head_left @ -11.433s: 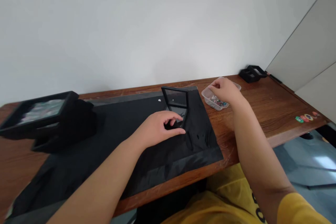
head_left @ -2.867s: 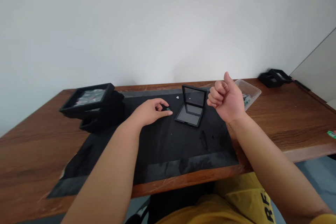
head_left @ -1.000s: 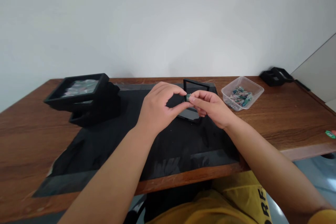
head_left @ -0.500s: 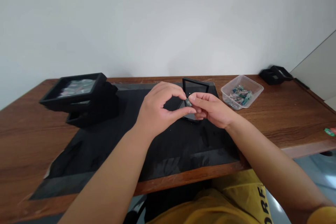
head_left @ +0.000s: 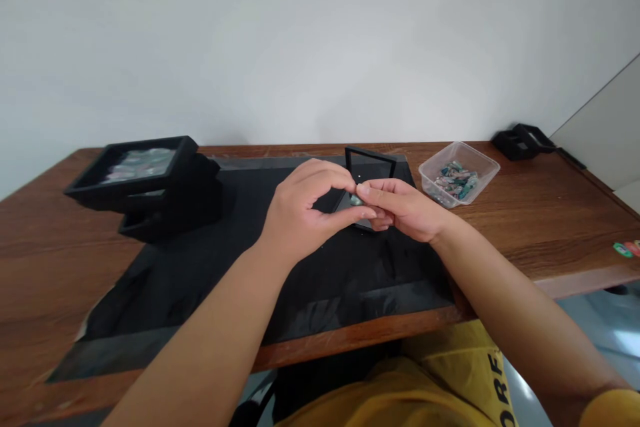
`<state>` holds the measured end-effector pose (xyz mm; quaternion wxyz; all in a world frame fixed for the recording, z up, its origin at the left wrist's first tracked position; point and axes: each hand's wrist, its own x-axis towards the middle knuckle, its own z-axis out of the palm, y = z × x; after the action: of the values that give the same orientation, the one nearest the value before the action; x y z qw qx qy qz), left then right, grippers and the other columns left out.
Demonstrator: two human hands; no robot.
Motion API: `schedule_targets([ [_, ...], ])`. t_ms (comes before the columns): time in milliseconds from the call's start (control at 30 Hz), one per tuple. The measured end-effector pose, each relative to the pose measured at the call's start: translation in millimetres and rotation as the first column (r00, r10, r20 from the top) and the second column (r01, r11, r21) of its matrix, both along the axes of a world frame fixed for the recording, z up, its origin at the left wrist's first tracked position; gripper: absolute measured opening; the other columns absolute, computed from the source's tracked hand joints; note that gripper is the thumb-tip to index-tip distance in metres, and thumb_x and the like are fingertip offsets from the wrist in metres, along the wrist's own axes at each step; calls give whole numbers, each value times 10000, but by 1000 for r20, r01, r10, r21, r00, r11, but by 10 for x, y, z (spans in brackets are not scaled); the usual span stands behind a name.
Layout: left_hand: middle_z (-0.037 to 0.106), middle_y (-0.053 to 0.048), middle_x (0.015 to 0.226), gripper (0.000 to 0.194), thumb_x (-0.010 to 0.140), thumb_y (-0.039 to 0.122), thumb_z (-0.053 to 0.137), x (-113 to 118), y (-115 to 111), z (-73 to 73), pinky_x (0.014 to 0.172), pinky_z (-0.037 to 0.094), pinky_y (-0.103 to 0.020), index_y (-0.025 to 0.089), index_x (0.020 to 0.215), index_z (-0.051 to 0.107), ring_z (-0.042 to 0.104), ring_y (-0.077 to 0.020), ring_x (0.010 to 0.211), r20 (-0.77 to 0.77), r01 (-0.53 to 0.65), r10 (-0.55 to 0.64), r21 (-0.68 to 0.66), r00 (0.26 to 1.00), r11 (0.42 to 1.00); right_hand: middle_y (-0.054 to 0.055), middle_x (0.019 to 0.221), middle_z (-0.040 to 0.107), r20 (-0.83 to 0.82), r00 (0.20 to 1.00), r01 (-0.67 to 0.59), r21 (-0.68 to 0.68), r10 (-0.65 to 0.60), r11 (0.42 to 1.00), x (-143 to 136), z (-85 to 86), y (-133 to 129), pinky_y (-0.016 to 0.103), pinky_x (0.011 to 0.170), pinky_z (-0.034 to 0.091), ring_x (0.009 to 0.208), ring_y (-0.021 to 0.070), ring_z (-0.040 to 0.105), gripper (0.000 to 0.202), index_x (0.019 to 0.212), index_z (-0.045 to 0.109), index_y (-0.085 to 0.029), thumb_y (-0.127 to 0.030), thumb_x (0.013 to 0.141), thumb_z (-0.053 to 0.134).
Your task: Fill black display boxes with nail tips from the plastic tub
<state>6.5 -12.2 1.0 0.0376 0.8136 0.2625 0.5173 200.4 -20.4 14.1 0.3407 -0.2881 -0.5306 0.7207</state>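
My right hand (head_left: pixel 400 207) pinches a small, glossy grey-green stone (head_left: pixel 355 200) between thumb and fingers. From the left, my left hand (head_left: pixel 313 203) curls round the same stone, its index fingertip at the top and its thumb stretched below. The fingertips of both hands meet there, and part of the stone is hidden by them. Just behind and below the hands, a black frame-like case (head_left: pixel 373 153) stands open on the black mat (head_left: pixel 350 280), its lid raised. My hands cover much of its lower half.
A clear plastic tub (head_left: pixel 483 167) with several green and pinkish stones stands to the right. Stacked black display cases (head_left: pixel 145 177) sit at the left, the top one showing pale pieces. Smaller black cases (head_left: pixel 523 141) lie at the back right, against the wall (head_left: pixel 320 47).
The stone has turned slightly between my fingertips, and my hands have shifted very little. The whole view has moved slightly.
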Motion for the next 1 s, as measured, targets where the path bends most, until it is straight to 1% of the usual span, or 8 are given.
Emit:
schedule_targets([
  [100,790,-12,889,209,904,435,844,-10,-7,22,795,632,-395,266,879,723,748,-219,836,-14,-10,10,-38,1000,999,-109,561,356,27,999,17,11,-17,1000,-11,19,-15,230,482,142,513,47,197,606,668,491,-201,-671,786,855],
  [200,806,-8,902,205,899,471,842,-25,-9,37,790,643,-406,287,884,752,756,-222,825,-37,-24,22,-59,999,998,-119,561,318,12,999,45,21,-45,999,-15,33,-18,237,481,125,509,48,174,612,686,485,-210,-694,775,849],
  [300,819,-6,923,154,921,447,824,-23,-15,40,792,644,-401,300,913,779,762,-217,835,-38,-31,29,-47,999,998,-135,557,260,-9,997,76,18,-76,997,0,47,-9,236,482,118,506,49,157,611,704,474,-219,-683,753,870],
  [367,825,-5,932,129,929,427,819,-14,-20,38,786,642,-396,302,928,792,765,-215,838,-35,-28,27,-34,999,999,-136,556,255,-9,996,84,19,-84,996,20,57,-3,235,485,118,508,51,155,607,702,462,-222,-662,755,877],
  [633,833,6,909,49,923,339,830,-4,-14,46,755,639,-386,298,929,804,766,-206,808,-29,3,-3,6,1000,1000,-113,593,330,34,995,90,27,-91,996,54,67,10,234,490,125,520,51,188,559,707,464,-215,-578,795,880],
  [867,833,12,917,41,928,366,818,-18,-5,35,754,646,-406,327,933,806,767,-213,808,-49,-55,54,-13,997,998,-105,597,364,34,990,134,47,-135,990,27,41,14,230,481,145,508,51,209,597,717,468,-217,-676,789,843],
  [1000,832,16,902,53,928,388,815,-28,8,18,748,650,-413,335,930,813,770,-219,796,-56,-79,78,-20,995,997,-92,592,408,45,982,184,14,-184,983,26,40,31,227,478,166,492,61,234,512,772,543,-210,-665,886,747],
])
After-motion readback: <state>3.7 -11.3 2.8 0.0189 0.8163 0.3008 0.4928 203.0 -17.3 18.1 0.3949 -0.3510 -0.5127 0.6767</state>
